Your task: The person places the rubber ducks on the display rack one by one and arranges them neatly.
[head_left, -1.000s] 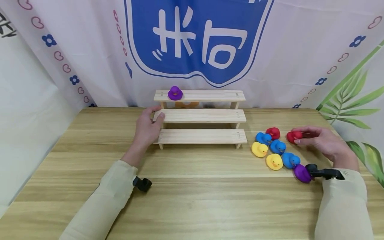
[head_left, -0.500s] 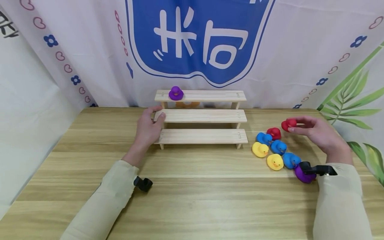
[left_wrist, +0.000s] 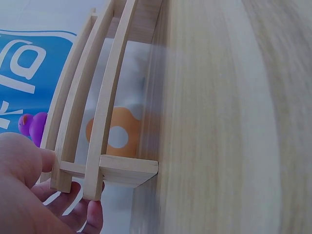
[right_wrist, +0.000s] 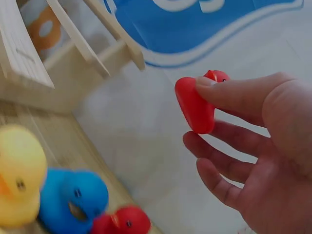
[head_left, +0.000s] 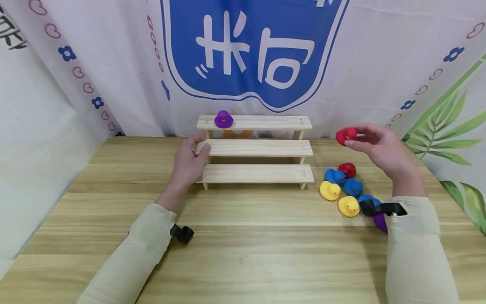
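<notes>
Held red duck (head_left: 346, 137) has risen and moved nearer the wooden rack (head_left: 256, 147); right hand (head_left: 388, 150) pinches it between thumb and fingers, right of the rack. Left hand (head_left: 188, 164) grips the rack's left end; one purple duck (head_left: 223, 120) sits on its top shelf (head_left: 271, 122).

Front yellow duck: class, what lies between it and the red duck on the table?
A blue duck lies between the front yellow duck and that red duck, as the head view shows.
</notes>
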Tool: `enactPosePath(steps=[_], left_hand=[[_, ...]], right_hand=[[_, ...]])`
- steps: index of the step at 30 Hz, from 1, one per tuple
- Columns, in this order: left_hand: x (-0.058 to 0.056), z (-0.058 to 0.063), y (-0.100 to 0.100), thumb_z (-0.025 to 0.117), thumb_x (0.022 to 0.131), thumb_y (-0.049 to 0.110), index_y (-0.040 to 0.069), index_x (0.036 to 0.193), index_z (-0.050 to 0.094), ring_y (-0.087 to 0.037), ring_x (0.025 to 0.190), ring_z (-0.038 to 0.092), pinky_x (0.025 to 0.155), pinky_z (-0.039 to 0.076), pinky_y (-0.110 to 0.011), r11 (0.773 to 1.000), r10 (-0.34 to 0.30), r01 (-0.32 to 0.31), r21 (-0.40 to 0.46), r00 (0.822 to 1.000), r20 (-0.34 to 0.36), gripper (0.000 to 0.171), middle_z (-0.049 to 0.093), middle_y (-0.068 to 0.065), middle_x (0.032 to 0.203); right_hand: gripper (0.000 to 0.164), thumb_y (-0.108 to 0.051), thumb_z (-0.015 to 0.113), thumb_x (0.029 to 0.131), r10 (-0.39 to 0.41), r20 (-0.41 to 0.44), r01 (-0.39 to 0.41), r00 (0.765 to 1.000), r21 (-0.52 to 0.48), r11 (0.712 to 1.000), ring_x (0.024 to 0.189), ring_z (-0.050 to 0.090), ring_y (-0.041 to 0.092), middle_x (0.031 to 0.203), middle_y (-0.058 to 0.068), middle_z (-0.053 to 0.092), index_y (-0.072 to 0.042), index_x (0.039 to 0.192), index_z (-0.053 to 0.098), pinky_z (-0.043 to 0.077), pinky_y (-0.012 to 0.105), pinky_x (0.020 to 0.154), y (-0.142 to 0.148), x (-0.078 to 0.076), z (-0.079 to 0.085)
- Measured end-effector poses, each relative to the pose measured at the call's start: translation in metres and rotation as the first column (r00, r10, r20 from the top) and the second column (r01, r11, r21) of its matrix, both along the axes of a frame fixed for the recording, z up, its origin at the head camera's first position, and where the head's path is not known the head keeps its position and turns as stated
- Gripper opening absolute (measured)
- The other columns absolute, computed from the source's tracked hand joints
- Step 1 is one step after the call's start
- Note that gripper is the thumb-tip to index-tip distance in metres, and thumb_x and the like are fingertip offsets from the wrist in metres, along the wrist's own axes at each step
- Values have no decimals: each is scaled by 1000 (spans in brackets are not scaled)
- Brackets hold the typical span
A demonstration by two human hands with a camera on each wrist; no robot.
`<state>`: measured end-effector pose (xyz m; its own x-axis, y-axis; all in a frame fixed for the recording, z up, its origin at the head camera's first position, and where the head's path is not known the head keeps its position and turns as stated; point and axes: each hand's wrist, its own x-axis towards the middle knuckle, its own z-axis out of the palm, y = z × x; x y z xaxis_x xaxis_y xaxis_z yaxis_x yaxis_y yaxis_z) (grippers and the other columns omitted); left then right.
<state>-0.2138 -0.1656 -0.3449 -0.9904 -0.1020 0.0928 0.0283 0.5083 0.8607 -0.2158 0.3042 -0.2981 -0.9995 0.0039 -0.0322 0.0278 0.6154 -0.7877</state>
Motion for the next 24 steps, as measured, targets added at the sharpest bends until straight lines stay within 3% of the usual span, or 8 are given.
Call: enactPosePath(steps=[3,9,24], left_hand=[[-1,-1,-1,55,111,29,14,155,51,-10,57,54,46,46,-25,1000,-4,3,21,1000,12,48,48,-14,158],[-1,-1,-2,55,110,29,14,156,51,-8,54,51,45,46,-25,999,-8,7,41,1000,18,48,49,-13,157],[-1,-1,0,56,110,29,14,155,52,-10,57,53,48,47,-25,999,1,-2,35,1000,17,48,50,-13,154]], right_hand=[[59,-51,69,100,7,-37,-7,999,-10,1000,121,57,14,135,-8,61,-22,150,56,47,37,102,-14,-3,6],[52,-41,71,102,62,-107,-66,992,-37,997,117,60,14,133,-6,62,-18,147,59,54,18,85,-43,-9,9],[50,-29,72,102,127,-131,-137,983,-70,988,121,64,28,141,10,60,-18,149,57,55,14,86,-85,-5,9]])
